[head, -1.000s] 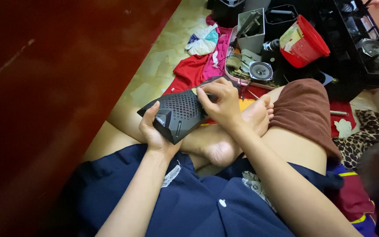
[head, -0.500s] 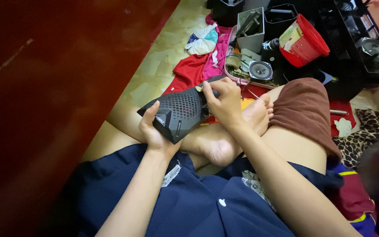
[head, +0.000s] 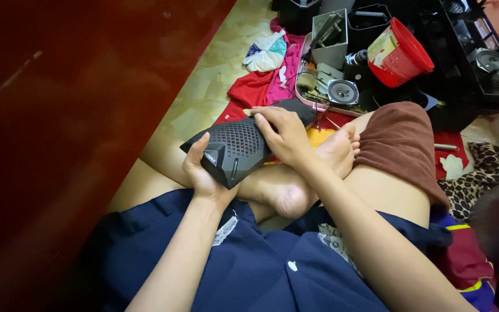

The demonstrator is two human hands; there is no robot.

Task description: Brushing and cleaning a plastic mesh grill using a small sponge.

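Head view: a black mesh-fronted speaker (head: 235,147) lies across a seated person's crossed legs, above the foot (head: 313,173). The left hand (head: 203,173) grips its near end from below, thumb on the grille. The right hand (head: 284,136) closes over its far end, hiding that end. Beyond, a red bucket (head: 402,55) and loose speaker cone (head: 342,91) sit among clutter hard to make out.

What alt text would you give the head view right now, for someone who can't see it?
A person sitting cross-legged on the floor holds a black speaker with a mesh grille in both hands: the left hand grips its near end, the right hand lies over its top. Beyond it lie a red bucket, a loose speaker cone and red cloths.
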